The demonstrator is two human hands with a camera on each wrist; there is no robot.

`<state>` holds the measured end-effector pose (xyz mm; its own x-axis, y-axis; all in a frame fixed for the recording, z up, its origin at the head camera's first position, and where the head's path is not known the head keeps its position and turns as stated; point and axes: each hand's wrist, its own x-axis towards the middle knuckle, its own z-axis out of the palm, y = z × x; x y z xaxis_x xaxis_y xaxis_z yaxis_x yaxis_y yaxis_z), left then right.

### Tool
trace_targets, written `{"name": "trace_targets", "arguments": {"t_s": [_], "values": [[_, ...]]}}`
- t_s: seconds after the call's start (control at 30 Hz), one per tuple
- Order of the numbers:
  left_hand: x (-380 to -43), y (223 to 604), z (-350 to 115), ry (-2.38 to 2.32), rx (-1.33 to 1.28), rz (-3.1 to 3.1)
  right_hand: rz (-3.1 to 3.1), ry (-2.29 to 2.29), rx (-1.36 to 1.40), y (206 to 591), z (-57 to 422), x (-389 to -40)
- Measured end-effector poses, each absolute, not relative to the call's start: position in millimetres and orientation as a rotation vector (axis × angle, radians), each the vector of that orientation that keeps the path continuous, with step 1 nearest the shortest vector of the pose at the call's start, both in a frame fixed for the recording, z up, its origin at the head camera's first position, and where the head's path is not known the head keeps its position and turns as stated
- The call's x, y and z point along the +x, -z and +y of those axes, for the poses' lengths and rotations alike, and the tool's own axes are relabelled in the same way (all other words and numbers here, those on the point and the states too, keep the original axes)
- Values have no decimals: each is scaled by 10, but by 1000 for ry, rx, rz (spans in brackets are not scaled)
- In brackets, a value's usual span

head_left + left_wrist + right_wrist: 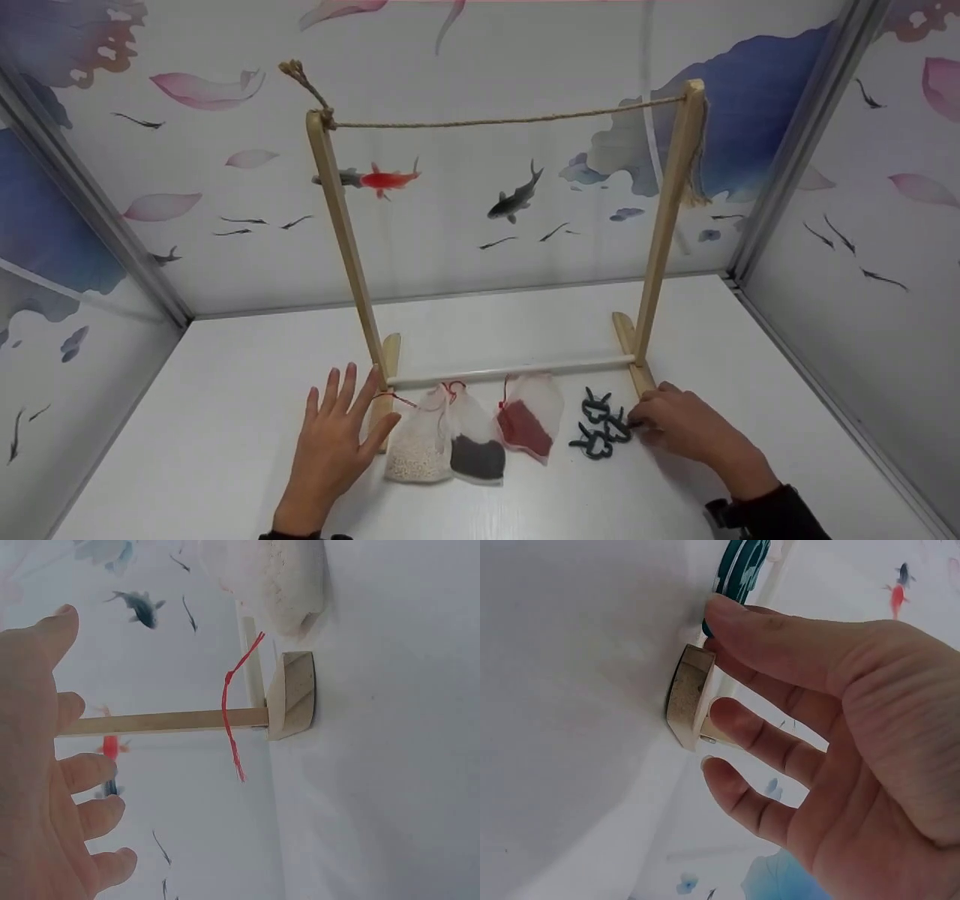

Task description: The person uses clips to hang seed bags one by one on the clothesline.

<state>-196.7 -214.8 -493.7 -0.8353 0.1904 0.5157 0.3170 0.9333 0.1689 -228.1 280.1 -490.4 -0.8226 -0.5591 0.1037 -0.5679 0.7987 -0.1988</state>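
Observation:
At the foot of a wooden frame's left post, my left hand spreads its fingers and holds nothing. Just right of it lie three sheer drawstring bags: one with pale grains, one with dark filling and one with red filling. Red cord from a bag shows in the left wrist view. My right hand is beside a small cluster of dark green clips. In the right wrist view its thumb and forefinger pinch the end of a dark green clip; the other fingers are loosely bent.
A twine rope runs between the tops of the left and right posts. Low down, a white rod joins them. Wooden feet stand on the white table, with printed panels behind and at both sides.

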Motion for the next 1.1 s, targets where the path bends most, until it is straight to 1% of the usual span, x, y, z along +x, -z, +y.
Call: {"name": "trace_targets", "arguments": {"t_s": [0.3,0.6,0.87,1.1], "values": [[-1954,5002,-1979,405,-436,-2603,-2982,-358,869,4896,2779,-2241],[-1904,4972,-1747,436,-529,-2614,-2800,-298,832,4721,2641,-2163],[-1952,4696,-1417,566,-709,-2477,-2550,-362,841,4467,2307,-2121],[-2072,4430,-890,903,-970,-2302,-2481,-487,927,4173,1995,-2075]]}}
